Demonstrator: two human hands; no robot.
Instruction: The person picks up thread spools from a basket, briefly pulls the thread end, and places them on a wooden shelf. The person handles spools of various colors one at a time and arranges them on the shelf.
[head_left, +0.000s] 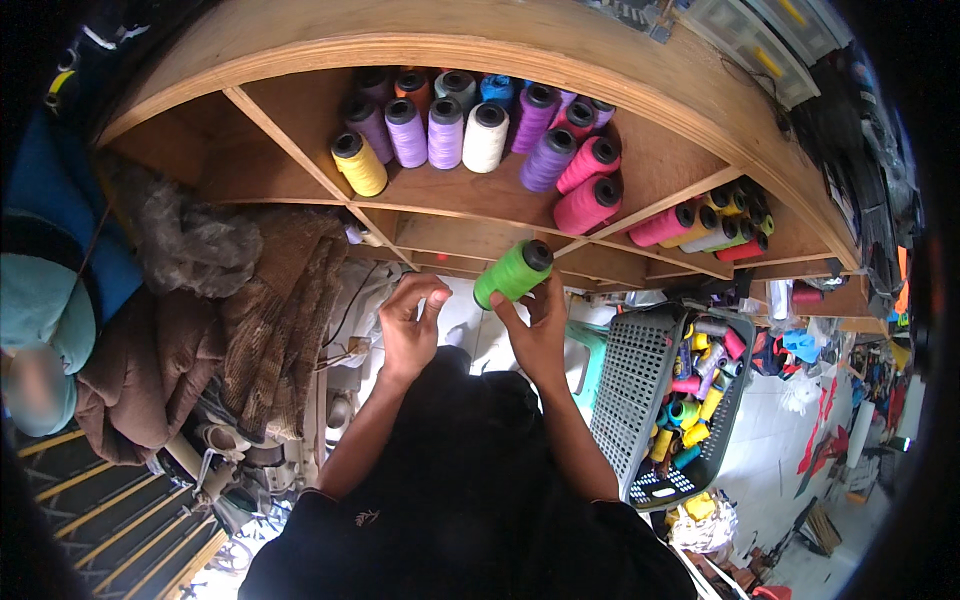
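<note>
My right hand (540, 330) grips a green cone of thread (514, 274) with a black core end, thumb on its near side and fingers behind it. The cone is tilted, its core end up and to the right, in front of the wooden shelf. To its left, my left hand (410, 322) is raised and apart from the cone, fingers curled toward the thumb; whether a thread end is between them is too small to tell. Above both hands, a shelf compartment holds several thread cones, among them a yellow cone (359, 164), a white cone (486, 138) and a pink cone (588, 205).
The wooden shelf (480, 212) curves across the front, with more cones in its right compartment. At my right stands a dark plastic basket (627, 400) of mixed spools, beside a green stool (590, 360). Brown cloth (275, 310) and clear plastic (190, 240) hang at the left.
</note>
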